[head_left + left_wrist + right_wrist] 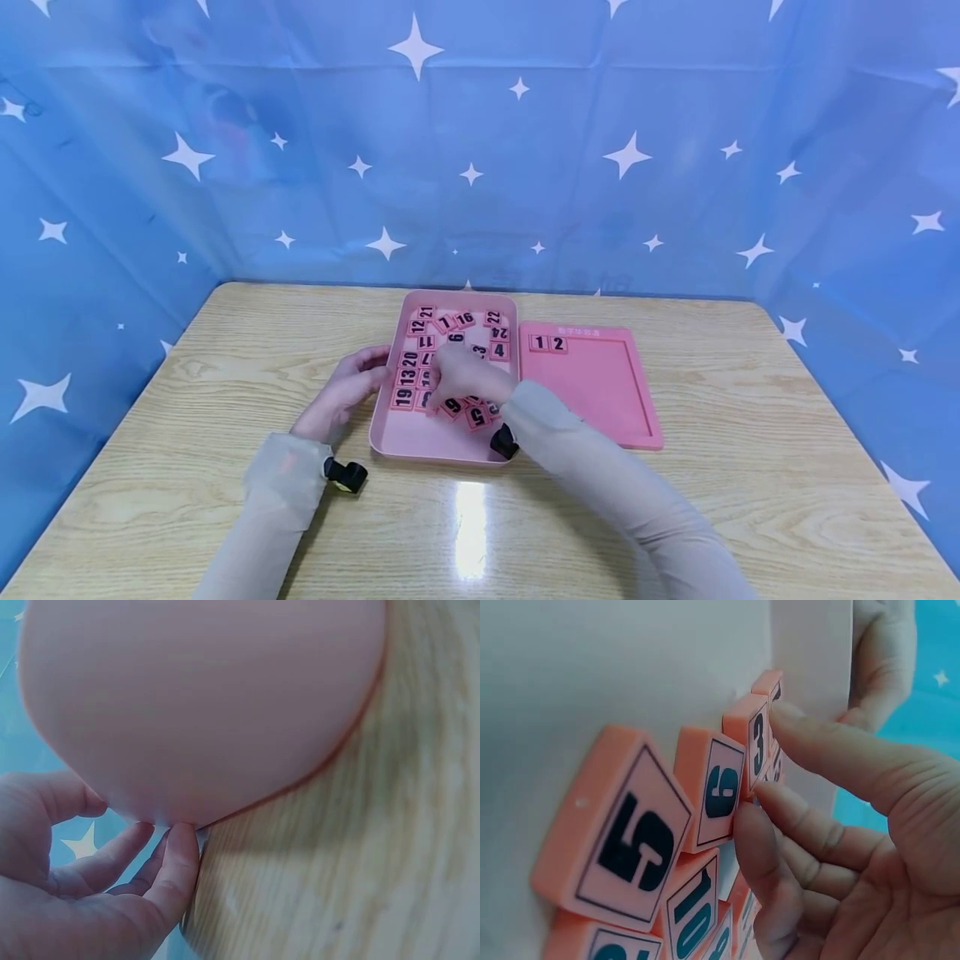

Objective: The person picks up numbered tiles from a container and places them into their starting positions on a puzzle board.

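Observation:
My right hand reaches into a pink tray full of loose number tiles. In the right wrist view, its thumb and a fingertip pinch the tile marked 3 at its edges. Beside that tile lie a tile reading 6 or 9, the 5 tile and the 10 tile. My left hand touches the tray's left outer wall with relaxed, bent fingers. Fingertips meet that wall in the left wrist view.
Right of the tray lies a pink framed board, with tiles 1 and 2 in its upper left corner. Both rest on a wood-grain table. A blue starred curtain hangs behind and at both sides.

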A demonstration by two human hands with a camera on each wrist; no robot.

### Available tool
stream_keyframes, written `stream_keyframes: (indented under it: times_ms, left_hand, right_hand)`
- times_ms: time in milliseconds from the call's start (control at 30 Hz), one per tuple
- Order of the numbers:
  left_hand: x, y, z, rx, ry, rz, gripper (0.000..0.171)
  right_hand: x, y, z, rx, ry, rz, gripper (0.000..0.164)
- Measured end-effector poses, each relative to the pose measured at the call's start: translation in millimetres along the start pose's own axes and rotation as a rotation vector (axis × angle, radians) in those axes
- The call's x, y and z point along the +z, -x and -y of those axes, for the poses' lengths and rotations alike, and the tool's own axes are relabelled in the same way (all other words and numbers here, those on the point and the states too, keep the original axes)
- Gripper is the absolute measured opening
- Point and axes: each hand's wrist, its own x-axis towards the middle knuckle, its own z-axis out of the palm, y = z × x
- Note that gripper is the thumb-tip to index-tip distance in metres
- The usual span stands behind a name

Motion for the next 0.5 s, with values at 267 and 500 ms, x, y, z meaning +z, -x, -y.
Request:
stream_keyframes:
  times_ms: [267, 500]
  left_hand:
    - [1.6, 0.7, 0.0, 0.01, 0.004, -0.004, 0.051]
    - [1.4, 0.6, 0.5, 0.008, -0.007, -0.008, 0.05]
  right_hand:
    - [6.3, 1.5, 3.0, -0.049, 0.071, 0.006, 0.026]
    - [8.2, 2.0, 4.2, -0.077, 0.133, 0.017, 0.02]
